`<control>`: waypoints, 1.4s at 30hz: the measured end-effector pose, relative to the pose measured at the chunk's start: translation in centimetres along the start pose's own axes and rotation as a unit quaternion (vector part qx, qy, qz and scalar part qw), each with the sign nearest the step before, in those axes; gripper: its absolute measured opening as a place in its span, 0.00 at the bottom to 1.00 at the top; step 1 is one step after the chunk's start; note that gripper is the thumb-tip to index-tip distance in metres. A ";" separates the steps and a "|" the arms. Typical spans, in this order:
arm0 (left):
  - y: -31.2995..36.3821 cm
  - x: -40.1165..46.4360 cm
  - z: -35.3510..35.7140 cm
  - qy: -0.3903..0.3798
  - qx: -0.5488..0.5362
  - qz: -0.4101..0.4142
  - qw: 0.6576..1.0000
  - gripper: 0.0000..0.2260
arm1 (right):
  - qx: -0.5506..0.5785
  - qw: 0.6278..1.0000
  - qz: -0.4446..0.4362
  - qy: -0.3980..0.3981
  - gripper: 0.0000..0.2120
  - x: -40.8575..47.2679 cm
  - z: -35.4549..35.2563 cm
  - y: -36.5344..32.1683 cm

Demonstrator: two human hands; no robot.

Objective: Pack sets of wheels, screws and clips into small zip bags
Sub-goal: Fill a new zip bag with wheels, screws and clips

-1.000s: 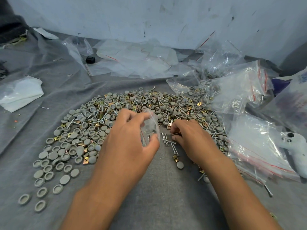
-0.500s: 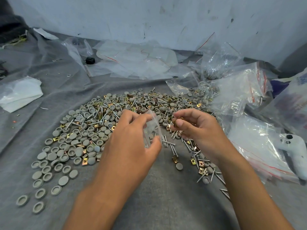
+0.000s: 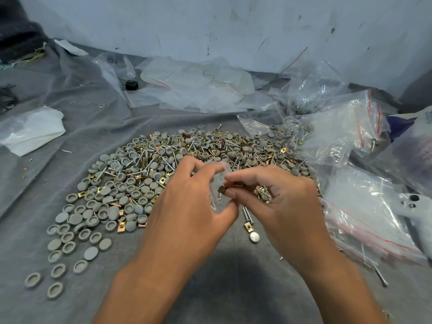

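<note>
Head view: one wide-angle picture looking down at two bare hands over a grey cloth worktop [image 3: 229,288].
Left hand [image 3: 187,206]: raised above the cloth, thumb and forefinger pinching a small clear zip bag [image 3: 218,183] and holding its mouth toward the other hand.
Right hand [image 3: 280,195]: touching the bag's mouth with thumb and forefinger tips, which pinch a small part there; the other fingers curl round a bunch of brass clips and screws [image 3: 263,194] in the palm.
Hands together: they meet at the bag, fingertips nearly touching.
Zip bag contents: cannot tell, the plastic is blurred and partly hidden by fingers.
Loose parts pile [image 3: 182,157]: grey wheels, brass clips and silver screws heaped on the cloth just beyond the hands, spreading left.
Stray wheels [image 3: 70,244]: thinly scattered on the near left of the pile, some cup side up, some flat side up.
Below the right hand: a screw [image 3: 246,212], a brass clip [image 3: 248,227] and one wheel [image 3: 254,237] lie apart from the pile.
Far side: flat empty bags [image 3: 198,90] lie spread near the wall.
Right side: larger clear bags with red zip lines [image 3: 364,220], some holding parts.
Right edge: a white handheld device [image 3: 418,211] lies partly on the bags.
Left: folded white plastic [image 3: 30,129] on the cloth.
</note>
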State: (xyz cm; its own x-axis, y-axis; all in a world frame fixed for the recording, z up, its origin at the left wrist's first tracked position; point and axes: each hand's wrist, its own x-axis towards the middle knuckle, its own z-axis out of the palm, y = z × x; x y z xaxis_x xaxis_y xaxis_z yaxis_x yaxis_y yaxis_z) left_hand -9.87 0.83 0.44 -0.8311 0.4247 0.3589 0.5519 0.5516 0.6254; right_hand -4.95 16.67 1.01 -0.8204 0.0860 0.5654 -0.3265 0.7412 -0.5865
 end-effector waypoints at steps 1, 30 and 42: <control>0.0 0.0 0.0 0.002 0.004 0.001 1.000 0.26 | -0.036 0.999 -0.003 0.000 0.13 -0.1 0.1 0.1; -0.2 0.2 -0.1 -0.001 -0.007 -0.023 1.000 0.27 | -0.279 0.914 0.253 -0.150 0.22 1.8 4.0 6.9; -0.3 0.1 -0.4 -0.003 0.002 -0.025 1.000 0.28 | -0.296 0.910 0.228 -0.181 0.10 1.6 3.6 7.3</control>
State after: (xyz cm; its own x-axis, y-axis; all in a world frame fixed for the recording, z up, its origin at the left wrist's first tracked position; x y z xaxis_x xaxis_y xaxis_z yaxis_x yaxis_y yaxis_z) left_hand -10.14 0.39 0.59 -0.8568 0.4017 0.3233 0.5107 0.5753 0.6389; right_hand -10.39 19.81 -4.44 -0.9432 0.3283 0.0515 0.3078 0.9214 -0.2372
